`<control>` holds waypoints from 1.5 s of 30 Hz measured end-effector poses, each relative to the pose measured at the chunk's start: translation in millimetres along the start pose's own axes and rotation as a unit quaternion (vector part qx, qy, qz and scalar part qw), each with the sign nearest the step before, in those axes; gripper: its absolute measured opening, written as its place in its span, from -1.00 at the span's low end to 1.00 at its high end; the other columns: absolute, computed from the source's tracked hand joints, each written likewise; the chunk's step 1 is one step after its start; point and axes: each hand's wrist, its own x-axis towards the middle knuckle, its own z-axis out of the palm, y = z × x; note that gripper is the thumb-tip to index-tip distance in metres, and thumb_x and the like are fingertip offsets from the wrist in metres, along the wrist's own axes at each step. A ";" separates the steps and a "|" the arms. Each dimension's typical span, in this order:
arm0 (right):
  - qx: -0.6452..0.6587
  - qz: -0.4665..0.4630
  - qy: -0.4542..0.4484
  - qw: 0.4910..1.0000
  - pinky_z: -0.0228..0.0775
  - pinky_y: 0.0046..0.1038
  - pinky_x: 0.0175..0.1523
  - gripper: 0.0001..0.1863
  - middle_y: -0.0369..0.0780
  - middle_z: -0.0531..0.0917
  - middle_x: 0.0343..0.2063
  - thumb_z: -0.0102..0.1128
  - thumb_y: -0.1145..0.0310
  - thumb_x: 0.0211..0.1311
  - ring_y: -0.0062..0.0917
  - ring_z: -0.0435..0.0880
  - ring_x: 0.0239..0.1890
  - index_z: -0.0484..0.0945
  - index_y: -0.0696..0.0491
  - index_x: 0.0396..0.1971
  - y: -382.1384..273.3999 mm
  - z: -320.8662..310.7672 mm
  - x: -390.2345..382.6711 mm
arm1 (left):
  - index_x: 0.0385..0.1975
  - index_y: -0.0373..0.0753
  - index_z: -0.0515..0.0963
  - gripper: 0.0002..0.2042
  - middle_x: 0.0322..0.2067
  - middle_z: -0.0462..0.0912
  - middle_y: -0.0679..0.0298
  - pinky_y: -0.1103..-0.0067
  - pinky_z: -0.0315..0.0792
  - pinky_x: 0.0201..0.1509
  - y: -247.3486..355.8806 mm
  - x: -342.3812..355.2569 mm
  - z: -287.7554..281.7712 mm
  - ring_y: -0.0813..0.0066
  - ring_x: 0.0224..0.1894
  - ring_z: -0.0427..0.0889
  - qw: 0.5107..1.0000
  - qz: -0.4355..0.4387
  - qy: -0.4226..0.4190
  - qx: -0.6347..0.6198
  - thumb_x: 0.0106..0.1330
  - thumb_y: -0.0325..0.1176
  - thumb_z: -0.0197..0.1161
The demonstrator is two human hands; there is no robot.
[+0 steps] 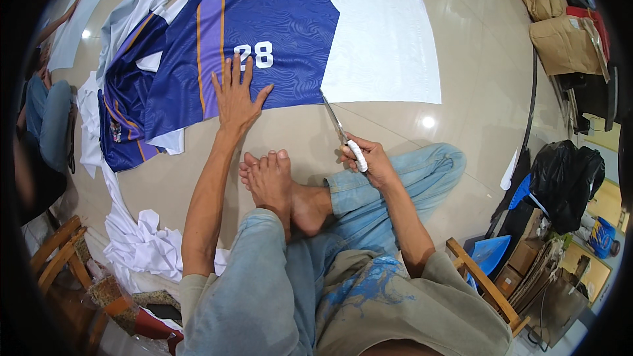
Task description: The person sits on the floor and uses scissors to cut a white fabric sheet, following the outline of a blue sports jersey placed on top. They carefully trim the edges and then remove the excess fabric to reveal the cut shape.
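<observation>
Spread over the floor is a sheet of printed fabric (283, 13), dark blue with purple and orange stripes and white digits. Its white, unprinted part (382, 39) lies to the right of the blue. My left hand (237, 99) rests flat on the blue near its lower edge, fingers spread. In my right hand (372, 161) is a pair of scissors (338, 125) with white-wrapped handles. Their blade tips meet the fabric's near edge, right where blue borders white. How far the blades are apart is too small to tell.
Crumpled white cloth (148, 244) lies at my left, beside a wooden chair (59, 257). Another person (46, 112) sits at the far left by a pale sheet (82, 16). To the right are brown paper packages (567, 43), a black plastic bag (567, 175) and a blue dustpan (488, 254).
</observation>
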 end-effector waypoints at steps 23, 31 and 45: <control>0.210 -0.111 0.064 0.969 0.30 -0.66 -0.37 -0.42 -0.34 0.60 -0.44 0.33 0.22 0.37 -0.76 0.48 -0.46 0.43 0.08 0.31 50.5 99.5 19.2 | 0.51 -0.10 0.15 -0.23 0.55 -0.01 0.11 -0.10 -0.37 0.53 17.6 -18.6 -6.5 0.06 0.59 -0.18 0.999 -0.042 -0.019 0.007 0.42 0.23 0.04; 0.195 -0.107 0.073 0.972 0.32 -0.67 -0.37 -0.36 -0.35 0.59 -0.44 0.33 0.25 0.37 -0.77 0.49 -0.45 0.36 0.07 0.38 52.7 102.3 23.5 | 0.50 -0.13 0.16 -0.20 0.54 0.00 0.09 -0.11 -0.40 0.53 13.2 -21.1 -1.5 0.04 0.59 -0.18 0.999 -0.034 -0.002 0.005 0.40 0.25 0.07; 0.185 -0.136 0.083 0.970 0.36 -0.69 -0.35 -0.26 -0.35 0.59 -0.42 0.34 0.27 0.36 -0.77 0.51 -0.43 0.22 0.17 0.43 62.6 115.5 25.9 | 0.49 -0.13 0.18 -0.21 0.54 -0.01 0.10 -0.11 -0.38 0.53 13.8 -20.5 -3.8 0.04 0.59 -0.17 0.999 -0.034 -0.001 0.005 0.39 0.25 0.09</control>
